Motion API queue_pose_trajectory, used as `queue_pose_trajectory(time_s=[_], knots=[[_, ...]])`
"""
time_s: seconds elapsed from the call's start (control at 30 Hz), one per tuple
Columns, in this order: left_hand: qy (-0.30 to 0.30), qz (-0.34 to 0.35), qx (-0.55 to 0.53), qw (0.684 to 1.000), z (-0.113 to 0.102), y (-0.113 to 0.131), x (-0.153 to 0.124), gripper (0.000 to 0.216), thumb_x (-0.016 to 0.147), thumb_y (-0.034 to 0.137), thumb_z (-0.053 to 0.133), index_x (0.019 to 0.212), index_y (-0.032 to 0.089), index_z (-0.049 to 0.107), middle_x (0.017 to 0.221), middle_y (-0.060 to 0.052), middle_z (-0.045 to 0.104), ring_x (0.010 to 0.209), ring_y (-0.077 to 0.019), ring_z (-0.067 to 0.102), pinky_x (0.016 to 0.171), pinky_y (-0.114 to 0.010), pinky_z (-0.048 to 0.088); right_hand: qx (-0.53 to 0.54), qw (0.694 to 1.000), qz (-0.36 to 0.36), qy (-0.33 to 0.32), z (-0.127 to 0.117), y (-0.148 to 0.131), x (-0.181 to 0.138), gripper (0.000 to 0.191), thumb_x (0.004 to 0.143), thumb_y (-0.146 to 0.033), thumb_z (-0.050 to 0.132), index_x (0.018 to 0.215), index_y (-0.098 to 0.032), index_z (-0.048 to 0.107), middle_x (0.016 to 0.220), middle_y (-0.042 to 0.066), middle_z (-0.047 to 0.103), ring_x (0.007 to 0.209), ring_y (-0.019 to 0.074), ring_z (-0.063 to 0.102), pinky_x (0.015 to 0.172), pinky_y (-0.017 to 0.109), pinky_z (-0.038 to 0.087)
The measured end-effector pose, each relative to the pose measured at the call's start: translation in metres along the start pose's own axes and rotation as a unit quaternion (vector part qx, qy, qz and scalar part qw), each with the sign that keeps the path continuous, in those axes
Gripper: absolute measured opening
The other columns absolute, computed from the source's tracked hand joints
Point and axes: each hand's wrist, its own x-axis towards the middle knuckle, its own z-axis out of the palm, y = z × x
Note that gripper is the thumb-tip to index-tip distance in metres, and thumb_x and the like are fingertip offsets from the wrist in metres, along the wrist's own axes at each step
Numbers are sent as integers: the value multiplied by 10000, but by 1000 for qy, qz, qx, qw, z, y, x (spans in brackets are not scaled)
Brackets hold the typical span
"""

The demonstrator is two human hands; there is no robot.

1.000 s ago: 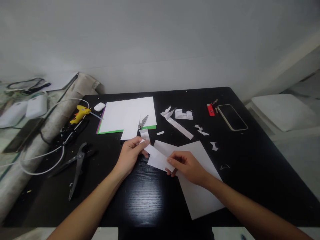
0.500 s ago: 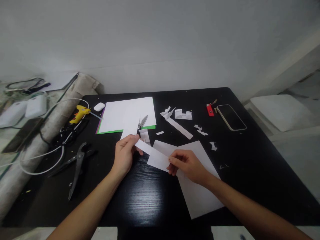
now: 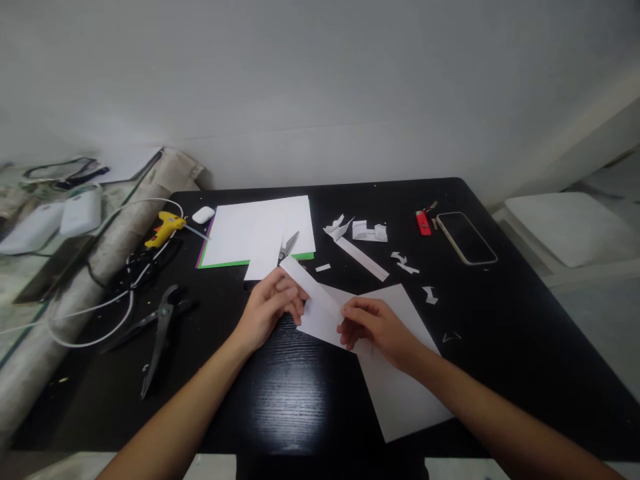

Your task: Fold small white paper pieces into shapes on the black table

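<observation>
While viewed from the head, pinches a smooth, narrow white paper strip [image 3: 315, 287] by its near end in the right hand [image 3: 377, 329], slanted up toward the left hand [image 3: 273, 303]. Curls the latter loosely at its edge; cannot tell whether gripping. Shows beneath the right hand a flat, straight-edged sheet [image 3: 400, 400] on the glossy, wood-grained black table [image 3: 510, 333]; beyond the left hand, pointed scissors [image 3: 289, 245].

Paper strip [image 3: 316, 288] swung up past left hand [image 3: 271, 308] (pinch loosened).
</observation>
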Motion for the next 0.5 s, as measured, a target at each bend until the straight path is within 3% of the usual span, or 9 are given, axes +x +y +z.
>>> queue_pose_trajectory(time_s=[0.1,0.3,0.5], knots=[[-37,-22,14,999,1,-6,-3,467,839,284,803,1259,150,651,780,-26,712,552,-139,661,500,-250,571,22,999,36,-21,-1,-1,0,342,785,-458,818,711,-146,700,702,45,730,588,148,684,559,264,542],[-53,-38,45,997,0,-14,-3,417,870,357,787,1201,127,682,650,-3,682,513,-135,631,510,-246,539,3,996,68,-57,1,2,-1,357,784,-475,815,765,-142,689,713,48,733,613,165,711,600,281,567],[-69,-59,153,984,10,-16,-7,371,884,491,746,915,122,735,634,-35,691,516,-138,628,546,-252,525,-94,992,-59,-53,5,10,-3,435,799,-501,837,1032,-169,680,957,60,727,835,197,717,783,354,586]])
